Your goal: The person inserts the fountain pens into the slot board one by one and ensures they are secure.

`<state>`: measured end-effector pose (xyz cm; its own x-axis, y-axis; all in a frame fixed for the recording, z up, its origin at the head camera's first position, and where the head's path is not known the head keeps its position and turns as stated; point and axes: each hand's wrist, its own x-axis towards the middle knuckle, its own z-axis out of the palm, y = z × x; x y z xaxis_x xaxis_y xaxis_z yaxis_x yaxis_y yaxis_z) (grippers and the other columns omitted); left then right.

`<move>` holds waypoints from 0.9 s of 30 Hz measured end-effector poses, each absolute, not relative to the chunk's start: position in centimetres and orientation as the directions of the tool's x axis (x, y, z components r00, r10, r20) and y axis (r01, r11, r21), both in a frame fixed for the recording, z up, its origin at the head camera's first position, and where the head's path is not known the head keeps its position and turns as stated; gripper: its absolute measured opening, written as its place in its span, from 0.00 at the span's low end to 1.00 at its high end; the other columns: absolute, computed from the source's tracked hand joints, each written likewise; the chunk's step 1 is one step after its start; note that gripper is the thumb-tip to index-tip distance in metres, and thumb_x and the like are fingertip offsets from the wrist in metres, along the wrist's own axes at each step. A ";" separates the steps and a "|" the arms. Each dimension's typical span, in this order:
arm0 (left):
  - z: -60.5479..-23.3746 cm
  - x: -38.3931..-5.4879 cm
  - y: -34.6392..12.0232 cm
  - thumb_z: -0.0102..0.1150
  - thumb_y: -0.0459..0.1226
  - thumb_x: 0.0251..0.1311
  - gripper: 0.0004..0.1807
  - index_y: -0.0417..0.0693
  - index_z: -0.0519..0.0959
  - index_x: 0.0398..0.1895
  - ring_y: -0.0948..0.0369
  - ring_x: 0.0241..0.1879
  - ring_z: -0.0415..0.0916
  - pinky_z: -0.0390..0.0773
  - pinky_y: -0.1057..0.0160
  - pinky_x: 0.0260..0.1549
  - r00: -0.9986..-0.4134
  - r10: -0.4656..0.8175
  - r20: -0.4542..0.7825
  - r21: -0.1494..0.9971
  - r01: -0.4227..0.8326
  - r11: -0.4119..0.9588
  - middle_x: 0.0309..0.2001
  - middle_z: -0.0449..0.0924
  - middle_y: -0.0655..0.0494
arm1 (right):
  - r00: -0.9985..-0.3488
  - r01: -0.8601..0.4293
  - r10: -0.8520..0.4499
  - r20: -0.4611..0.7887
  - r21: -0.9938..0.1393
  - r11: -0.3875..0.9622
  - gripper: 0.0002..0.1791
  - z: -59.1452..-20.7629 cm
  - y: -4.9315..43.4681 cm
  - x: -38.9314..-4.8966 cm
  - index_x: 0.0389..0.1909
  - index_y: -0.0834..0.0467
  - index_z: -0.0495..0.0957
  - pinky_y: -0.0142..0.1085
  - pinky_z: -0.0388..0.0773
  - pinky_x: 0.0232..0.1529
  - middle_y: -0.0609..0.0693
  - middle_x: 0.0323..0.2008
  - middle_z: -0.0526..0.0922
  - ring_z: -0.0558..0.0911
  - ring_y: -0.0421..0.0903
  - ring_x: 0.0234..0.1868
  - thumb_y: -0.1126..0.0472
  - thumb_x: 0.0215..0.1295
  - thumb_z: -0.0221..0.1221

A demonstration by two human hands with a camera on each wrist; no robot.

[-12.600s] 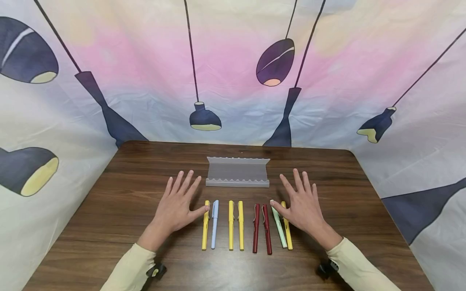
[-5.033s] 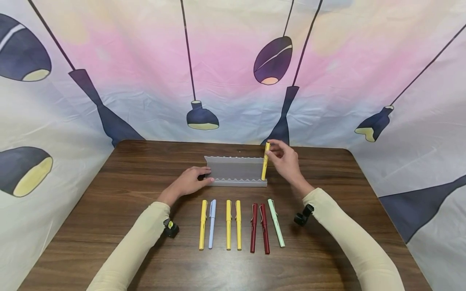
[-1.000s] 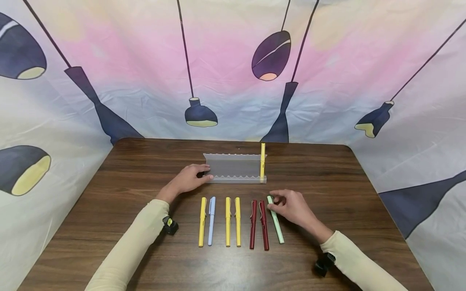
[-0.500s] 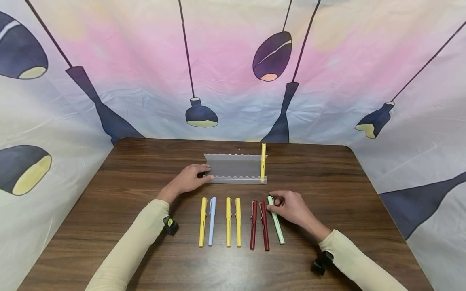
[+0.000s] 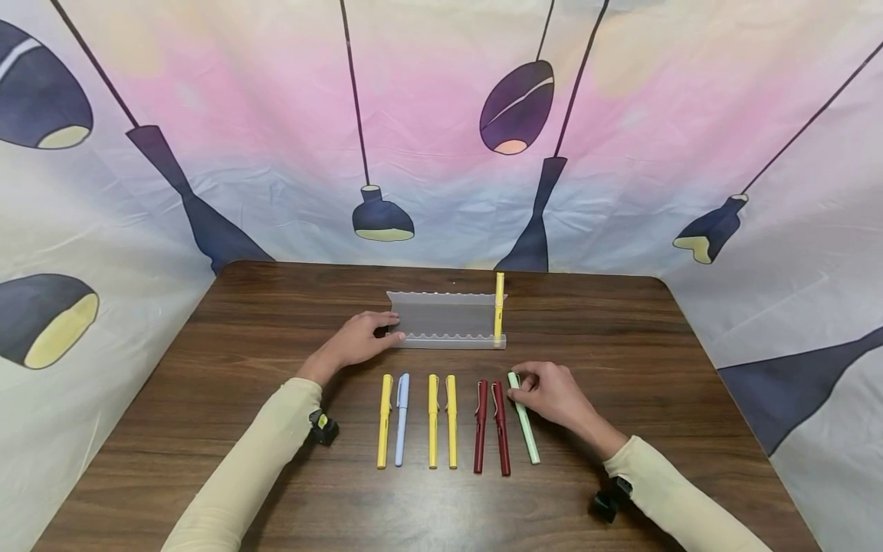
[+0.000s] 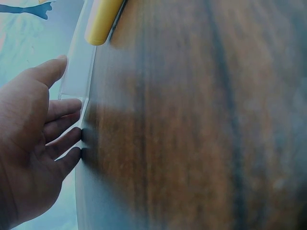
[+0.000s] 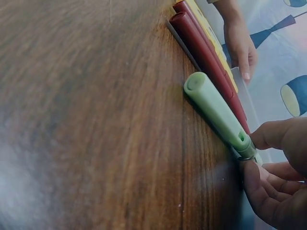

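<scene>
At the back of the table, a clear plastic pen rack (image 5: 444, 318) with notched edges holds one yellow pen (image 5: 499, 307) upright in its right end. My left hand (image 5: 355, 339) steadies the rack's left end, thumb at the front rail and fingers at the side, as the left wrist view shows. My right hand (image 5: 552, 391) pinches the light green pen (image 5: 526, 425) near its clip end, between thumb and fingers. That pen lies slanted on the wood, its other end (image 7: 204, 88) toward the right wrist camera.
Left of the green pen lie two dark red pens (image 5: 500, 429), two yellow pens (image 5: 432, 422), a light blue pen (image 5: 402, 422) and another yellow pen (image 5: 384, 422). A printed curtain (image 5: 441, 115) hangs right behind the brown table (image 5: 276, 299).
Both hands earlier lay spread on the table. Since then the right hand has put the rightmost yellow pen into the rack and come down to the green pen. Over the last second they barely move.
</scene>
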<state>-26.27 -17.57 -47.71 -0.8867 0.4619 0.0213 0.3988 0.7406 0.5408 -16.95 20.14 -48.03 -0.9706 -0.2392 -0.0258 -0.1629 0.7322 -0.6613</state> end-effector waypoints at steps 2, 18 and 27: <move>-47.8 -26.3 -17.5 0.58 0.53 0.73 0.33 0.38 0.74 0.69 0.42 0.73 0.64 0.63 0.40 0.71 -0.886 0.464 0.022 0.544 0.400 0.737 0.70 0.72 0.43 | -0.971 -0.160 -0.239 -0.027 -0.669 0.726 0.20 -48.0 20.2 -16.9 0.51 0.63 0.85 0.30 0.74 0.25 0.39 0.23 0.83 0.78 0.35 0.23 0.61 0.59 0.73; -48.0 -26.5 -17.6 0.56 0.54 0.73 0.33 0.39 0.74 0.70 0.42 0.73 0.63 0.62 0.39 0.71 -0.883 0.469 0.021 0.537 0.405 0.740 0.71 0.71 0.43 | -0.977 -0.203 -0.190 0.094 -0.674 0.711 0.18 -45.7 20.4 -17.1 0.51 0.61 0.86 0.32 0.80 0.28 0.44 0.29 0.87 0.82 0.37 0.28 0.61 0.60 0.72; -48.1 -26.4 -17.7 0.56 0.54 0.73 0.33 0.39 0.74 0.70 0.42 0.73 0.63 0.61 0.39 0.71 -0.886 0.463 0.016 0.533 0.399 0.746 0.71 0.71 0.43 | -0.969 -0.243 -0.200 0.144 -0.686 0.686 0.19 -44.6 20.2 -17.3 0.51 0.60 0.84 0.32 0.79 0.28 0.49 0.35 0.89 0.83 0.39 0.30 0.61 0.60 0.73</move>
